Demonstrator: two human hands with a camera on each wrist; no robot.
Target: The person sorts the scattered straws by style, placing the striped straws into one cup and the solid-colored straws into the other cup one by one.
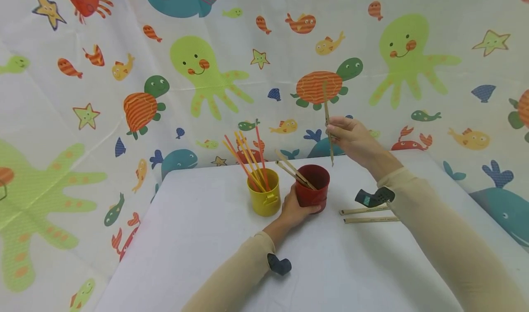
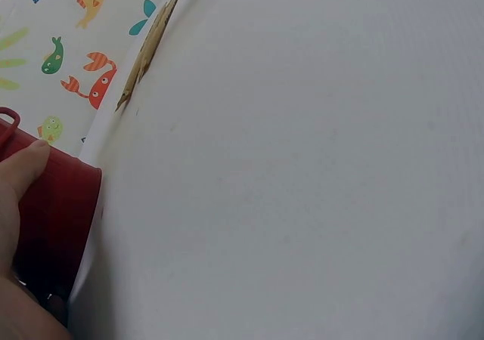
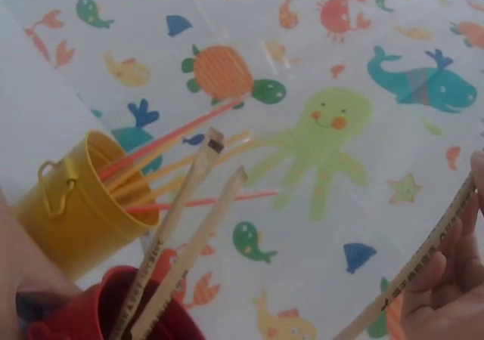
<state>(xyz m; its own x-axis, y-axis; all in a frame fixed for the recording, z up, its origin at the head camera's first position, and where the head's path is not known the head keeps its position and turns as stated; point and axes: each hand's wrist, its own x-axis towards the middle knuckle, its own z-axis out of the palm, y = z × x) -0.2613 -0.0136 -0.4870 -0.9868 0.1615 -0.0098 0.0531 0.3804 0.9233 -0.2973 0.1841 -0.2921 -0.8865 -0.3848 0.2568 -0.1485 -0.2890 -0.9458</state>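
Note:
My left hand grips the side of a red pail, its thumb on the wall in the left wrist view. Two paper-wrapped pairs of chopsticks lean in that pail, tilted towards the left. Raised behind the pail and to its right, my right hand pinches another wrapped pair of chopsticks near the middle. That pair hangs almost upright, its lower end apart from the pail's rim. In the right wrist view, printed writing shows along its wrapper.
Touching distance left of the red pail stands a yellow pail with several orange and yellow straws. Two more wrapped chopstick pairs lie on the white table at the right. A curtain printed with sea animals hangs behind.

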